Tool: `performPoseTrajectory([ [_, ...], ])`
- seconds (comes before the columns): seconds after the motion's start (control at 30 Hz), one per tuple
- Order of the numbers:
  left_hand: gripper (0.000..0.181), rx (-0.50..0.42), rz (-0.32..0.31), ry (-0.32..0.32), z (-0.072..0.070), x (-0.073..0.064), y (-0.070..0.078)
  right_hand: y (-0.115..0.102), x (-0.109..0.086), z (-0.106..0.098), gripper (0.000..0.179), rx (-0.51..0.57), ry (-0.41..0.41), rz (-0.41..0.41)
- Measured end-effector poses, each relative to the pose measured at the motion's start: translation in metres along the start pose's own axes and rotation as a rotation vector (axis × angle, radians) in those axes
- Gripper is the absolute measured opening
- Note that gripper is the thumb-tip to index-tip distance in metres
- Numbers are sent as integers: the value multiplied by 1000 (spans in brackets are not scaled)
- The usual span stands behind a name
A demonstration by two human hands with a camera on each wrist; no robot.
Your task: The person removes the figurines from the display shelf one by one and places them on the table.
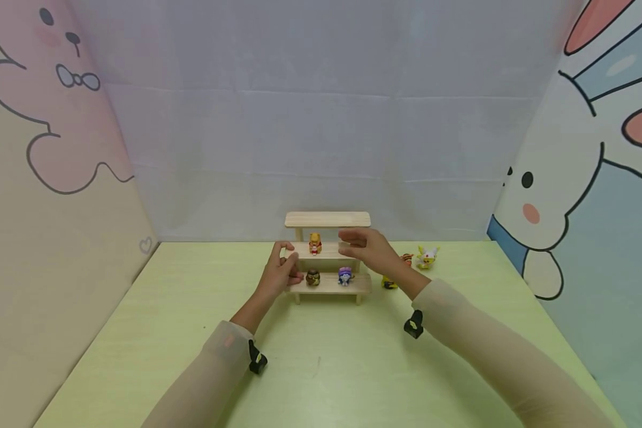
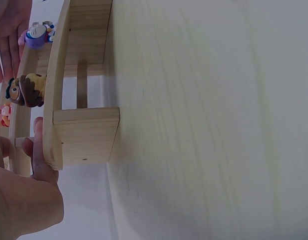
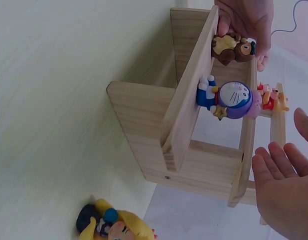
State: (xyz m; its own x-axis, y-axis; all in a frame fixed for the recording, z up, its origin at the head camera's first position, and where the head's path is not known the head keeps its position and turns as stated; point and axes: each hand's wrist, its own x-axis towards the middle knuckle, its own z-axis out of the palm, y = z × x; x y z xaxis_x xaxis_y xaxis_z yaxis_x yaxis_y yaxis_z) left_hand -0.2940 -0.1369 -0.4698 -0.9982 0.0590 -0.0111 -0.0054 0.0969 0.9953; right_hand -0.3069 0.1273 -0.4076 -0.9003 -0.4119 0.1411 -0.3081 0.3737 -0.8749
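Note:
A three-tier wooden display shelf point(image 1: 327, 220) stands at the back of the table. My left hand point(image 1: 278, 274) holds its left end, fingers curled at the lower and middle boards. Near the right end of the middle board is my right hand point(image 1: 373, 252), fingers extended and nothing in its grasp. A yellow bear figurine in red point(image 1: 315, 242) sits on the middle board. Below it, on the lowest board, are a brown owl figurine point(image 2: 29, 91) and a blue-and-white cat figurine with a purple hat point(image 3: 233, 99).
Right of the shelf, partly behind my right forearm, stand a yellow-haired figurine point(image 3: 126, 225) and an orange striped one point(image 1: 406, 259). A white-and-yellow figurine point(image 1: 427, 257) stands farther right. White cloth point(image 1: 321, 131) hangs behind the pale table point(image 1: 321, 368).

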Motion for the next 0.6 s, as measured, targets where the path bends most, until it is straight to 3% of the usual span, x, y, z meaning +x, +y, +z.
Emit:
performPoseTrajectory([
  [0.2,27,-8,-30,-25,-2,2,2,-5,16,16,50,16,-15,24],
  [0.47,27,-11,-57,-50,-4,-10,26,-9,31,31,53,20,-36,54],
  [0.6,28,-5,-46,-52,-4,-14,31,-10,37,37,53,-1,-33,49],
])
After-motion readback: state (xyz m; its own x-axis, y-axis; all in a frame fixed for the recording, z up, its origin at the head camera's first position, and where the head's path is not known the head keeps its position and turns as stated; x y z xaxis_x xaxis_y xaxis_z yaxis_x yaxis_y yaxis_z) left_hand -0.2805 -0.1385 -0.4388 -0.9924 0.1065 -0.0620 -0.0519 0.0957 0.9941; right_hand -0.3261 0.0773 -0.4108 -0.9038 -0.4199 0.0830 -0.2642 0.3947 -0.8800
